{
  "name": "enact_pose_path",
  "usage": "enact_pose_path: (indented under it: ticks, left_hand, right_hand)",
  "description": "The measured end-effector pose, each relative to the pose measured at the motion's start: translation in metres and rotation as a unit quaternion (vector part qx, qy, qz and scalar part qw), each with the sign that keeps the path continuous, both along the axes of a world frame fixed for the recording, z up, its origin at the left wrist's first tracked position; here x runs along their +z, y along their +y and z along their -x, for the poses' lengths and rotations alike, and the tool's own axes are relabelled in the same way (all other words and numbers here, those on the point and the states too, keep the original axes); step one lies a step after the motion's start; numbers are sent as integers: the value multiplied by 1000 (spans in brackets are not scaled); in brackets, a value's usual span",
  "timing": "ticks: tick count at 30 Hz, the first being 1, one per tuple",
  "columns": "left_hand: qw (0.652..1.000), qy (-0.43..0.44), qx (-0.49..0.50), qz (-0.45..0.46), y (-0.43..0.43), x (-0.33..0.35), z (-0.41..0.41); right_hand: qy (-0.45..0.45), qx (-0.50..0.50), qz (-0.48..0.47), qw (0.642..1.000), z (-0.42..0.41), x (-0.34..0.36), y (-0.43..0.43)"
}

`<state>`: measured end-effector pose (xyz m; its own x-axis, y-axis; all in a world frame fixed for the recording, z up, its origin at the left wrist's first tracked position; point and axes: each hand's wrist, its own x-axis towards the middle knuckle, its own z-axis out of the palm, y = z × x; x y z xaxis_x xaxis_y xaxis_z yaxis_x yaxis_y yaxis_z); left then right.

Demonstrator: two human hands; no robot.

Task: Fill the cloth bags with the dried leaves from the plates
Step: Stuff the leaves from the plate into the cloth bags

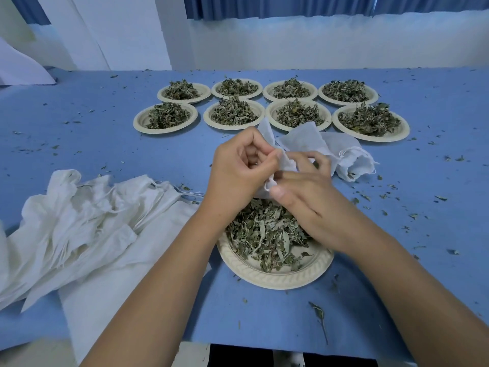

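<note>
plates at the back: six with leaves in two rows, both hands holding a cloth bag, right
Eight plates, not six: the head view shows two rows of four with leaves. The left hand and right hand do both hold the cloth bag.

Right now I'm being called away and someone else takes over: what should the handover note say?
Left hand and right hand: both pinch one white cloth bag over the near plate.
That plate holds a heap of dried leaves; eight more heaped plates stand in two rows behind.
A pile of cloth bags lies to the left; another bag lies right of the hands, contents unclear.
Done: no filled bag plainly visible. Left: all nine plates to bag.
</note>
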<state>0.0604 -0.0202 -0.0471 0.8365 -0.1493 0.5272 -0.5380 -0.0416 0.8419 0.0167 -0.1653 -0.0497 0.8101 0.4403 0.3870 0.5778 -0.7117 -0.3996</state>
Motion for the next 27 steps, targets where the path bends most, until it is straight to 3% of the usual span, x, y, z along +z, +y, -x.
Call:
enact_pose_path:
  ticks: [2,5,7,11,12,15,19,22,27]
  left_hand:
    - [1000,5,6,0,0,0,0]
    - [999,9,31,17,3,0,-2]
    - [998,14,57,32,5,0,-4]
    - [995,17,90,37,3,0,-5]
    - [995,16,91,34,3,0,-5]
    - [996,11,90,27,4,0,-5]
    - [996,11,88,25,4,0,-5]
    - [996,15,82,26,4,-1,-5]
    - [996,12,82,25,4,-1,-5]
  right_hand:
    - [11,2,-40,999,-1,2,-1]
    - [-34,-35,-208,977,-4,13,-13]
    - [-44,-66,-238,968,-4,17,-23]
    - [178,-29,-58,982,-1,10,-20]
    - [199,-3,-17,980,-1,7,-17]
    - [173,37,-1,984,-4,3,-12]
    - [100,-20,60,993,-6,9,-21]
    - [145,1,127,981,-5,9,-20]
    - [230,25,85,969,-4,11,-16]
